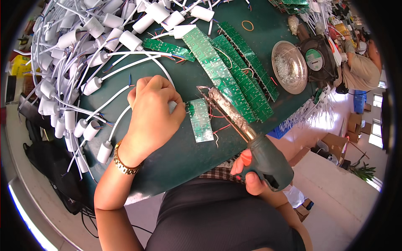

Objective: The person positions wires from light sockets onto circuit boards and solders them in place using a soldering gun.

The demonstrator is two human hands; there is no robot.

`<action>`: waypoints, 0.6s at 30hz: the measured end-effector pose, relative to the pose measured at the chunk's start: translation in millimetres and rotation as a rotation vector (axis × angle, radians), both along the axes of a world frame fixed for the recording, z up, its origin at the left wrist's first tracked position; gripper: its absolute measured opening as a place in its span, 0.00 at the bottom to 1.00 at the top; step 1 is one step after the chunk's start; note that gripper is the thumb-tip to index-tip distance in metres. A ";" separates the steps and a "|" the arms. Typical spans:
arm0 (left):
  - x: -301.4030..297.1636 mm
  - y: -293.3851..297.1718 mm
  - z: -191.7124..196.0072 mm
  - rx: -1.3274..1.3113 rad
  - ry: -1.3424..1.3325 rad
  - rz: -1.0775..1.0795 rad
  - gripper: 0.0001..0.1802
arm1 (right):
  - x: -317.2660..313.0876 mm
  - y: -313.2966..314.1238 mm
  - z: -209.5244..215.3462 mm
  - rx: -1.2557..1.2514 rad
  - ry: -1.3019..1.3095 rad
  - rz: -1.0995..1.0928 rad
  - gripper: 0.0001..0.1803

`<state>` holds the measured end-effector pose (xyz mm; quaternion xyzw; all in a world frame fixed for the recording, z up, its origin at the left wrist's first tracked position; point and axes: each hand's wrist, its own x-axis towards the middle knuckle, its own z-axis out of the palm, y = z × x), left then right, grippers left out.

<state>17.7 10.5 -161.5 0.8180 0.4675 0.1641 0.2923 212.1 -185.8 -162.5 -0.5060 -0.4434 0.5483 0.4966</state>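
My left hand (157, 108) is closed in a pinch over the table's near part. A white cable (168, 75) runs down into its fingers, and a bit of white shows between them; the wire ends are hidden. Just right of the fingertips lies a small green circuit board panel (200, 121), with thin red wires at its right side. My right hand (249, 169) is wrapped around the dark handle of a soldering gun (270, 161). Its crusted metal barrel (229, 109) points up and left, and the bent tip is above the small panel's upper edge.
White cabled lamp sockets (94, 27) are heaped at the left. Long green circuit board strips (220, 69) lie at the back middle. A metal dish (289, 67) sits beside a black fan (318, 60) at the right. A rubber band (247, 26) lies behind; a co-worker (360, 69) is at far right.
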 end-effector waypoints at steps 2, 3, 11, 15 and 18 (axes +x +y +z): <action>-4.4 -0.7 -1.7 0.078 -0.023 -0.062 0.05 | -9.2 11.4 5.3 -0.039 0.238 -0.079 0.28; -6.6 -1.7 -1.2 0.081 -0.028 -0.069 0.05 | -15.0 17.8 7.5 -0.034 0.233 -0.086 0.28; -19.6 -14.5 2.2 0.207 -0.067 -0.181 0.12 | -55.2 66.7 -12.9 0.068 0.573 -0.111 0.27; -25.3 -25.9 20.8 0.010 -0.096 -0.159 0.11 | -53.5 69.5 -24.3 0.021 0.583 -0.115 0.28; -23.2 -29.3 23.0 0.035 -0.063 -0.155 0.09 | -50.3 67.5 -28.3 -0.020 0.651 -0.084 0.29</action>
